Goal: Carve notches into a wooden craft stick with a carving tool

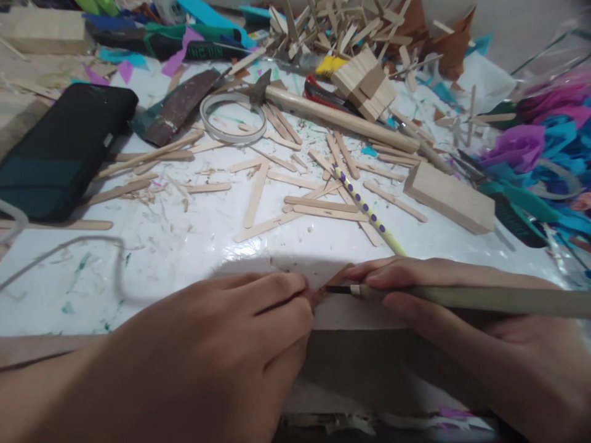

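Left hand (pixel 240 335) pinches a small wooden piece (pixel 340 274) at its fingertips; right hand (pixel 503 354) grips a slim blade tool (pixel 471 298), dark tip at the piece — can't tell if it's biting, fingers hide the contact. I'd call it mid-job: piece held between the hands, nothing lying around I can call finished. Shavings (pixel 182 189) ahead of the left hand suggest some cutting is done; how much of this piece is shaped, can't tell. Left unheld: loose craft sticks (pixel 323 212) just beyond both hands, wood block (pixel 450 197) ahead of the right, stick heap (pixel 339 31) farther out.
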Demonstrator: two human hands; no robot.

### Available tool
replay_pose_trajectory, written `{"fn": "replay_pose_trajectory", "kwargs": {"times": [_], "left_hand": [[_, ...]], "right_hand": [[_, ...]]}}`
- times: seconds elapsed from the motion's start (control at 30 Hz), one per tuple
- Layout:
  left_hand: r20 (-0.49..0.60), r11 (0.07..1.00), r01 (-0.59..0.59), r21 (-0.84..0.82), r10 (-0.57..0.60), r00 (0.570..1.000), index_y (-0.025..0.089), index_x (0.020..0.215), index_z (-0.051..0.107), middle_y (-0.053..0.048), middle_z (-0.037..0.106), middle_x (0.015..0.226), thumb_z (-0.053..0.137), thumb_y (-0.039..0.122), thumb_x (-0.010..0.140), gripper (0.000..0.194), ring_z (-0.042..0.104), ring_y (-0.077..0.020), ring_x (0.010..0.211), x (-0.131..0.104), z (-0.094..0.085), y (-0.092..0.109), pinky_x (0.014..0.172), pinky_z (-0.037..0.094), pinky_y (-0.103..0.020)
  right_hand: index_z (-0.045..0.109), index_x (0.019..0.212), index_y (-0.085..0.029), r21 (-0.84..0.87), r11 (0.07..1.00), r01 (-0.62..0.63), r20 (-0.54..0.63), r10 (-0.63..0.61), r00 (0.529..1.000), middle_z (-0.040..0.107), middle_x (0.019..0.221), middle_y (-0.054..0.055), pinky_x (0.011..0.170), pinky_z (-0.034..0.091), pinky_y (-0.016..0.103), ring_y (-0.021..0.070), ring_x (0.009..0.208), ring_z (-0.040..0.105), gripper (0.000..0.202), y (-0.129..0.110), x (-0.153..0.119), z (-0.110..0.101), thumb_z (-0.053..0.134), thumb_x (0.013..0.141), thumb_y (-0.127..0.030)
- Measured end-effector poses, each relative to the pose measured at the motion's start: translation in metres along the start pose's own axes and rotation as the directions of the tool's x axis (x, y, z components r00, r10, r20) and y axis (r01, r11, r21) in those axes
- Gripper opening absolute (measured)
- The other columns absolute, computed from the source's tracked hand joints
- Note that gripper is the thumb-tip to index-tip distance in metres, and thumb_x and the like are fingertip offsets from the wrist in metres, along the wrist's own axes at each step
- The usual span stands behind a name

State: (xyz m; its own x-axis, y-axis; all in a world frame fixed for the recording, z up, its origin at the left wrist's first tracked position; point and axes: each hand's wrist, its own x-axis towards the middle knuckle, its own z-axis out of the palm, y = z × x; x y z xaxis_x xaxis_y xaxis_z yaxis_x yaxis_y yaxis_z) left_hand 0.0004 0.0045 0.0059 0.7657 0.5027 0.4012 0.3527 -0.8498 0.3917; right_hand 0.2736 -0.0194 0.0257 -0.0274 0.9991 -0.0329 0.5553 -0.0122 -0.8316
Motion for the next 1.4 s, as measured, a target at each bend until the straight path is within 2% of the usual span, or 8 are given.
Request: {"fn": "replay_pose_trajectory", "kwargs": {"times": [0.1,0.23,0.4,0.57,0.87,1.17,1.33,1.4], "left_hand": [[0.037,1.000,-0.002,-0.004,0.002,0.999,0.022,0.100,0.075,-0.003,0.084,0.106,0.024,0.011,0.119,0.055,0.076,-0.0181,0.109,0.0010,0.0018,-0.0008,0.110,0.060,-0.029],[0.009,1.000,-0.003,0.018,0.003,1.000,0.021,0.101,0.075,-0.001,0.084,0.106,0.030,0.010,0.119,0.050,0.076,-0.0164,0.107,-0.0009,0.0023,-0.0009,0.112,0.059,-0.027],[0.009,1.000,-0.005,0.005,0.005,1.000,0.023,0.101,0.076,-0.001,0.085,0.108,0.022,0.019,0.123,0.058,0.077,-0.0170,0.109,-0.0003,0.0008,-0.0006,0.110,0.060,-0.027],[-0.007,1.000,0.015,-0.001,-0.015,1.000,0.024,0.096,0.076,0.000,0.084,0.103,0.021,0.017,0.123,0.061,0.076,-0.0162,0.105,0.0046,0.0022,-0.0024,0.109,0.059,-0.024],[0.001,1.000,-0.001,0.009,0.001,1.000,0.022,0.098,0.077,-0.001,0.084,0.104,0.022,0.018,0.123,0.060,0.076,-0.0175,0.106,0.0019,0.0001,-0.0010,0.103,0.061,-0.028],[0.013,1.000,-0.019,-0.012,0.019,1.000,0.022,0.098,0.076,-0.002,0.083,0.104,0.022,0.016,0.122,0.059,0.075,-0.0187,0.105,0.0016,-0.0007,-0.0014,0.106,0.060,-0.030],[0.013,1.000,-0.005,0.009,0.005,1.000,0.022,0.097,0.075,0.000,0.083,0.100,0.021,0.015,0.123,0.060,0.076,-0.0175,0.103,0.0026,-0.0001,-0.0008,0.104,0.060,-0.029],[-0.003,1.000,0.003,0.014,-0.003,1.000,0.022,0.097,0.075,0.000,0.083,0.100,0.023,0.014,0.123,0.059,0.076,-0.0171,0.103,0.0034,-0.0005,-0.0001,0.102,0.061,-0.028]], "right_hand": [[0.090,0.096,-0.045,-0.001,1.000,0.006,0.017,-0.006,1.000,0.088,0.102,-0.010,0.084,0.072,0.023,0.0196,0.090,0.087,0.009,-0.0013,0.0001,0.0010,0.086,0.093,-0.038],[0.089,0.091,-0.044,-0.030,0.999,0.043,0.003,-0.043,0.999,0.088,0.097,-0.009,0.079,0.073,0.025,0.0210,0.084,0.087,0.006,-0.0034,0.0037,0.0018,0.086,0.090,-0.039],[0.090,0.091,-0.041,0.019,1.000,0.018,0.034,-0.019,0.999,0.088,0.096,-0.004,0.079,0.074,0.027,0.0230,0.084,0.087,0.004,-0.0028,0.0029,-0.0002,0.087,0.091,-0.044],[0.090,0.092,-0.043,-0.003,1.000,0.021,-0.019,-0.021,1.000,0.088,0.098,-0.007,0.079,0.072,0.023,0.0208,0.085,0.087,0.004,-0.0015,0.0022,0.0000,0.087,0.091,-0.039],[0.088,0.093,-0.050,0.032,0.999,0.003,0.020,-0.003,1.000,0.087,0.100,-0.014,0.081,0.069,0.015,0.0148,0.087,0.086,0.009,-0.0037,0.0011,0.0009,0.088,0.091,-0.041],[0.088,0.098,-0.047,-0.027,0.997,0.065,0.069,-0.063,0.996,0.087,0.103,-0.013,0.083,0.069,0.016,0.0151,0.090,0.087,0.013,-0.0006,0.0028,0.0003,0.085,0.094,-0.035],[0.089,0.093,-0.046,0.027,0.998,0.053,0.005,-0.053,0.999,0.087,0.098,-0.013,0.079,0.067,0.013,0.0141,0.084,0.086,0.017,-0.0046,0.0030,0.0009,0.085,0.090,-0.030],[0.088,0.092,-0.046,0.024,0.998,0.058,0.026,-0.058,0.998,0.087,0.098,-0.013,0.079,0.067,0.013,0.0136,0.084,0.086,0.017,-0.0060,0.0035,0.0015,0.085,0.089,-0.029]]}}
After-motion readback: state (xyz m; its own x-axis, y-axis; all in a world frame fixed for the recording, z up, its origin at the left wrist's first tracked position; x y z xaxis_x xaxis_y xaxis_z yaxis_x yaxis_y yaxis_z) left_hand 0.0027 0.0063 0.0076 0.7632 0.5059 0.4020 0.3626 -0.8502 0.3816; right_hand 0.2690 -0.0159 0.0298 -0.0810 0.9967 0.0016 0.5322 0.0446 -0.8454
